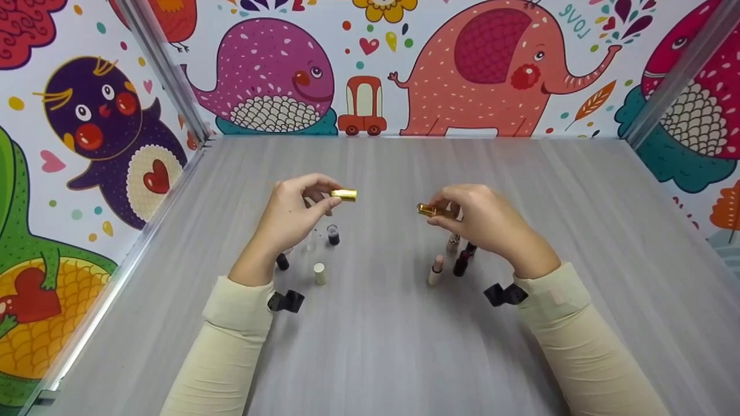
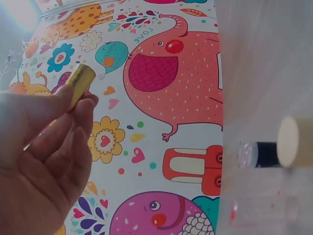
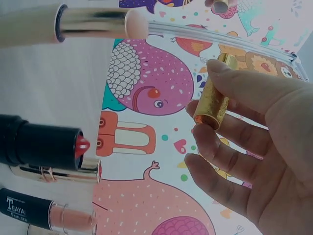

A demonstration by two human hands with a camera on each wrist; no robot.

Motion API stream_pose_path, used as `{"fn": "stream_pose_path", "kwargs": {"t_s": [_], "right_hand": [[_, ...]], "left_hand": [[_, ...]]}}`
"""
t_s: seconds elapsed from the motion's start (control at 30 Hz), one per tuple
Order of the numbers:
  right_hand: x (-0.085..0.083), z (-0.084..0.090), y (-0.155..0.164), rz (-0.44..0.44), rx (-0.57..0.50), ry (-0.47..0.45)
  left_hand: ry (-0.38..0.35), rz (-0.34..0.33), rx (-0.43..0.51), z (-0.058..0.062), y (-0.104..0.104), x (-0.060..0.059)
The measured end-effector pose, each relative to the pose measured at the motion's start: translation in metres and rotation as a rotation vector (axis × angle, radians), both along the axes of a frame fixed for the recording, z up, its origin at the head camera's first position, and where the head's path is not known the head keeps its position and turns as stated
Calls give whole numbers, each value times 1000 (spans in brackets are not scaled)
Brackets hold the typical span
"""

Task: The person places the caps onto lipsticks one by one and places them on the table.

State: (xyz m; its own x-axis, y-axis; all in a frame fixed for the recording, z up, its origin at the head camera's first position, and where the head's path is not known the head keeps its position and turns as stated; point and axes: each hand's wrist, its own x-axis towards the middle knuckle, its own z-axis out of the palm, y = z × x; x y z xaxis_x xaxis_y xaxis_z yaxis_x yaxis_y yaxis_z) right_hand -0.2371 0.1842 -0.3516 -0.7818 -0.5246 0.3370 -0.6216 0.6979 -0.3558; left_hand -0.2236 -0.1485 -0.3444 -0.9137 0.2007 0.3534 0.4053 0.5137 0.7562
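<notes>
Above the table, the left hand (image 1: 298, 211) pinches a short gold lipstick cap (image 1: 345, 195) between thumb and fingers; the left wrist view shows the same gold cap (image 2: 84, 81) tilted. Opposite it, the right hand (image 1: 488, 214) grips a gold lipstick tube (image 1: 426, 209). Seen from the right wrist, this tube (image 3: 213, 104) has a textured side and an open, coppery end. A gap separates the two gold pieces. Below the right hand stand uncapped lipsticks: a pale pink one (image 1: 436, 270), a black one with a red tip (image 3: 44, 144), and a black-based TEAYA one (image 3: 29, 208).
Near the left forearm stand a cream cap (image 1: 319, 274), a dark cap with a clear top (image 1: 333, 235), a transparent cap (image 2: 264, 210) and a black cap (image 1: 282, 262). Cartoon-printed panels (image 1: 370, 52) wall the grey table (image 1: 376, 335) at the back and sides.
</notes>
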Motion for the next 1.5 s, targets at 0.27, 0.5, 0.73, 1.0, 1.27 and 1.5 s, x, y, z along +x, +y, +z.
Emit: {"fn": "stream_pose_path", "kwargs": {"t_s": [0.27,0.5,0.73,1.0,1.27,1.5], "right_hand": [[6,2,-6,44,4,32],[10,3,-11,77,-1,35],[15,5,-16,106,6,21],[18,3,-20,139,25,32],[20,1,-22,164,18,63],[20,1,-23,185,10,76]], "left_hand": [[-35,-32,-41,-5,18,5],[-12,-73,-42,-7,30,10],[10,-106,-62,-9,38,13],[-9,-145,-53,-11,44,15],[0,-170,-75,-12,49,17],[17,-201,-97,-14,52,19]]}}
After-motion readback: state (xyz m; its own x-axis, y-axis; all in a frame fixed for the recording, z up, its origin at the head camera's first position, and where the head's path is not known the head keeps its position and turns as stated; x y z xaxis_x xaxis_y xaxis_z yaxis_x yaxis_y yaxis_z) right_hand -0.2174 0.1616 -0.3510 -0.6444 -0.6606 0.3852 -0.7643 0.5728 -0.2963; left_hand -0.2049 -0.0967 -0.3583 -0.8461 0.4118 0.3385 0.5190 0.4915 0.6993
